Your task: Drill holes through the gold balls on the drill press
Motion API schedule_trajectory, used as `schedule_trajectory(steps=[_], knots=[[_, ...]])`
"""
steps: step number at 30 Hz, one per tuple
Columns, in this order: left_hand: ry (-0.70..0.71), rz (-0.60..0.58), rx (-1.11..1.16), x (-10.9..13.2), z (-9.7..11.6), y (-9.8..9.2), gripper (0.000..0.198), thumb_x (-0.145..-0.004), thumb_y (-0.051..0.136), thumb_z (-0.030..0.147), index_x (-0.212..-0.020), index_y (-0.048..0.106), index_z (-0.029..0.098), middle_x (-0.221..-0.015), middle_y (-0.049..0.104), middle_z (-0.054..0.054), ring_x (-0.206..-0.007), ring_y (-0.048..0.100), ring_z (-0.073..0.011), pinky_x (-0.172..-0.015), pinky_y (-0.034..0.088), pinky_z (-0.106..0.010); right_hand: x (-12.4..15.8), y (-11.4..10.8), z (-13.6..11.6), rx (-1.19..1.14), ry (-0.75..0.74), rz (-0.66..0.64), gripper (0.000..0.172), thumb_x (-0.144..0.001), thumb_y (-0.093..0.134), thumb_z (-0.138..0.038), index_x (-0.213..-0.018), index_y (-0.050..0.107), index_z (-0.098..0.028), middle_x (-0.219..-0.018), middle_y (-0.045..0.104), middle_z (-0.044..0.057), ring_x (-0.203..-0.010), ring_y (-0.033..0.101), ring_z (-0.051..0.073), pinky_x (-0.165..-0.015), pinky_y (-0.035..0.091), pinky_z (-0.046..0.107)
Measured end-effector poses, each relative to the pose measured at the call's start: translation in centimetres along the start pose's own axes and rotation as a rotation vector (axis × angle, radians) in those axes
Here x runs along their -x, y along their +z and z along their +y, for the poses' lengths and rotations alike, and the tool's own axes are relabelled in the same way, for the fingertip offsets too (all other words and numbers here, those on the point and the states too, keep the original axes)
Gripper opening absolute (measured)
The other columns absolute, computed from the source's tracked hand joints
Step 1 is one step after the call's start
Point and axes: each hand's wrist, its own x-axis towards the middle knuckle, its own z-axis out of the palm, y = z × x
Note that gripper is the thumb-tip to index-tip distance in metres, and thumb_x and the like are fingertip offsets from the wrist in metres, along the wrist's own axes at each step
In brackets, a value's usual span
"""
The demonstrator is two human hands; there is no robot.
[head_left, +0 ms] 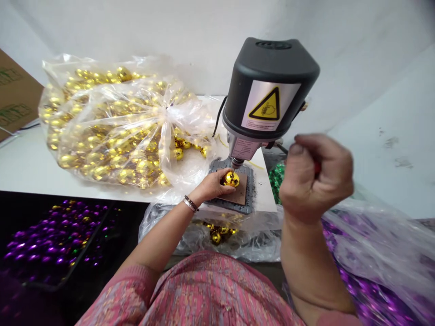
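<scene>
A shiny gold ball point(232, 179) rests on a brown board point(238, 195) on the base of a small drill press point(268, 86). My left hand point(215, 183) has its thumb and fingers closed around the ball from the left, right under the drill's chuck point(237, 162). On the right, my right hand point(316, 176) is raised and closed round the machine's lever, whose red end shows between the fingers. The press's grey base plate point(251, 199) is scattered with dark bits. The drill tip meets the ball's top or sits just above it; I cannot tell which.
A clear plastic bag point(112, 127) full of gold beads fills the table's left side. Below the front edge hangs plastic with gold beads point(217, 236). Purple beads point(50, 235) lie at lower left, bagged purple ones point(377, 294) at lower right. A cardboard box point(20, 95) stands far left.
</scene>
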Motion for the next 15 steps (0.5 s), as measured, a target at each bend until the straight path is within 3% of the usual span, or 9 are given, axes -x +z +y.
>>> schedule_trajectory(steps=[5,9,12,13,15], knots=[[0.045,-0.001,0.062,1.7,-0.1,-0.5,0.061,-0.071,0.075,0.027,-0.130,0.062,0.020,-0.115,0.070,-0.002,-0.102,0.065,-0.0193,-0.094,0.051,-0.030,-3.4,0.5,-0.7,-0.089,0.118,-0.044,0.023,-0.094,0.055,-0.030,-0.105,0.069,-0.015,-0.084,0.066,0.000,-0.066,0.055,0.003,-0.068,0.048,0.022],[0.078,-0.087,0.082,4.2,-0.6,-2.0,0.064,-0.069,0.078,0.027,-0.131,0.063,0.020,-0.113,0.071,-0.004,-0.099,0.065,-0.0193,-0.091,0.051,-0.031,-3.0,0.8,-0.5,-0.124,0.159,-0.014,0.028,-0.094,0.055,-0.037,-0.102,0.070,-0.015,-0.078,0.063,-0.001,-0.062,0.054,0.004,-0.068,0.047,0.025],[0.092,-0.134,0.057,5.9,-1.0,-3.5,0.067,-0.070,0.082,0.035,-0.132,0.064,0.020,-0.107,0.073,-0.006,-0.082,0.063,-0.0157,-0.077,0.052,-0.029,-2.5,0.9,-0.4,-0.129,0.171,0.008,0.029,-0.093,0.056,-0.039,-0.103,0.071,-0.017,-0.071,0.059,-0.002,-0.063,0.055,0.005,-0.072,0.047,0.028],[0.080,-0.105,0.046,6.3,-1.2,-4.0,0.064,-0.073,0.081,0.038,-0.132,0.065,0.020,-0.105,0.073,-0.006,-0.075,0.060,-0.0137,-0.073,0.051,-0.027,-2.4,0.8,-0.4,-0.120,0.171,0.020,0.029,-0.092,0.057,-0.040,-0.102,0.072,-0.017,-0.068,0.056,-0.003,-0.062,0.055,0.006,-0.072,0.047,0.029],[0.035,0.066,0.011,6.8,-1.6,-5.0,0.051,-0.080,0.073,0.040,-0.126,0.068,0.019,-0.099,0.072,-0.005,-0.066,0.055,-0.0108,-0.068,0.049,-0.026,-2.4,0.8,-0.4,-0.085,0.178,0.039,0.031,-0.091,0.057,-0.043,-0.099,0.073,-0.017,-0.064,0.052,-0.003,-0.061,0.054,0.006,-0.072,0.046,0.030]])
